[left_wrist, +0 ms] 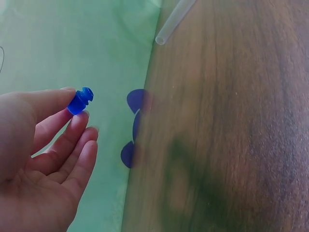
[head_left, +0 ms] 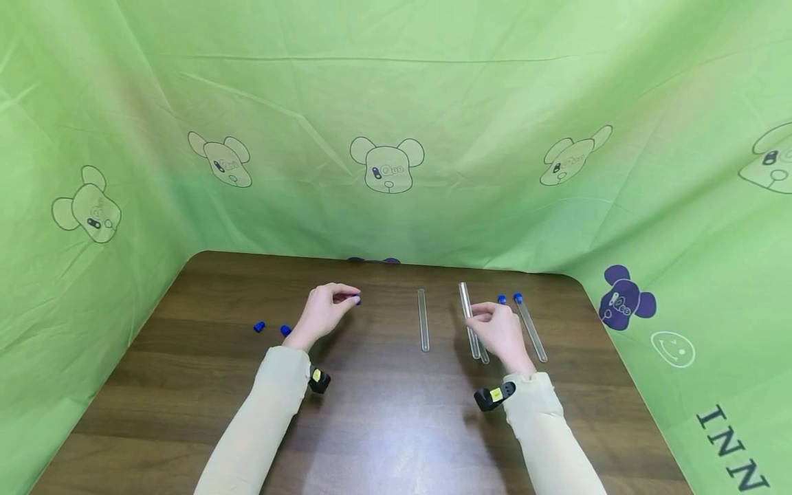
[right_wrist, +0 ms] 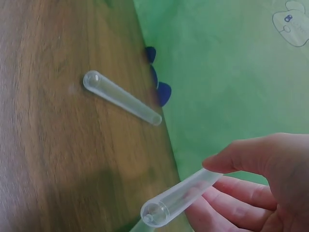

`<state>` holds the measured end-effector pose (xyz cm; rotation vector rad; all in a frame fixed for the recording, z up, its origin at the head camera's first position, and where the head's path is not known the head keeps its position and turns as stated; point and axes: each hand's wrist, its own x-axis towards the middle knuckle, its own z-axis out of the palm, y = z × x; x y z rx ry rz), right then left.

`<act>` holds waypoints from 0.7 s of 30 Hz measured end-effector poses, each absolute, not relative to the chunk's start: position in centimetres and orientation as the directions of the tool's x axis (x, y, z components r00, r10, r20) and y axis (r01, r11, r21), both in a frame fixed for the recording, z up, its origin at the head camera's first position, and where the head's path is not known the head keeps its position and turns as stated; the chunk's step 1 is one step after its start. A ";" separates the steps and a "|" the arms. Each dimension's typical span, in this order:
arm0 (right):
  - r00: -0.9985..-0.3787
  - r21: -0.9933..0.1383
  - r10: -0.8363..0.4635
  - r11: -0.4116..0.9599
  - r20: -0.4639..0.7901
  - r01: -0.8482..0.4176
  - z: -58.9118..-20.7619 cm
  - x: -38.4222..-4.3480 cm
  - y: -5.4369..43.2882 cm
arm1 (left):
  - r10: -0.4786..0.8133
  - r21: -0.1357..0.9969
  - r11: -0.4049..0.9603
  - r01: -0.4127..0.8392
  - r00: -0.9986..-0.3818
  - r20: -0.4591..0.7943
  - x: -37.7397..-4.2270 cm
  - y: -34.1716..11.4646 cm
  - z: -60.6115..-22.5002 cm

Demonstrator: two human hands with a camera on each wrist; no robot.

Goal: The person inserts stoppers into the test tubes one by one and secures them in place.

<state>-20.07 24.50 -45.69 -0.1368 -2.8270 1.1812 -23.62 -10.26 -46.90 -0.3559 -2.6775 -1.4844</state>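
Nearest the left wrist camera, the left hand is clamping its thumb and fingertips on a blue cap, whose ridged end is pointing away from the palm; its remaining fingers are curling loosely below. The right hand is pinching a clear tube between thumb and fingers, holding it above the table with its rounded end pointing back toward the wearer. A second tube is lying beneath the held one, mostly hidden. Farther right, a capped tube is lying flat, and just beside it another blue top is showing past the right hand. Between the two hands, an uncapped tube is lying by itself. Two loose caps are resting left of the left hand, one of them close to the wrist. Pale sleeves are covering both forearms, and black wrist cameras are sitting at the cuffs. A brown wood-grained table is stretching under everything, and a green cloth printed with bear heads is hanging around its back and sides
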 end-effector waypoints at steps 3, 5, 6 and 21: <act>-0.994 -0.720 0.105 0.691 0.026 0.054 -45.6 -19.9 24.2 | 0.171 0.832 0.503 0.236 -0.970 0.171 -23.6 -10.1 -46.8; -0.995 -0.724 0.097 0.688 0.021 0.052 -45.5 -19.9 23.9 | 0.169 0.833 0.499 0.240 -0.969 0.177 -23.7 -10.0 -46.8; -0.995 -0.724 0.094 0.688 0.020 0.051 -45.5 -19.8 23.8 | 0.170 0.834 0.496 0.243 -0.969 0.181 -23.7 -9.9 -46.8; -0.999 -0.780 0.041 0.624 -0.026 0.046 -45.4 -19.4 22.3 | 0.177 0.850 0.465 0.246 -0.967 0.183 -23.6 -8.9 -46.7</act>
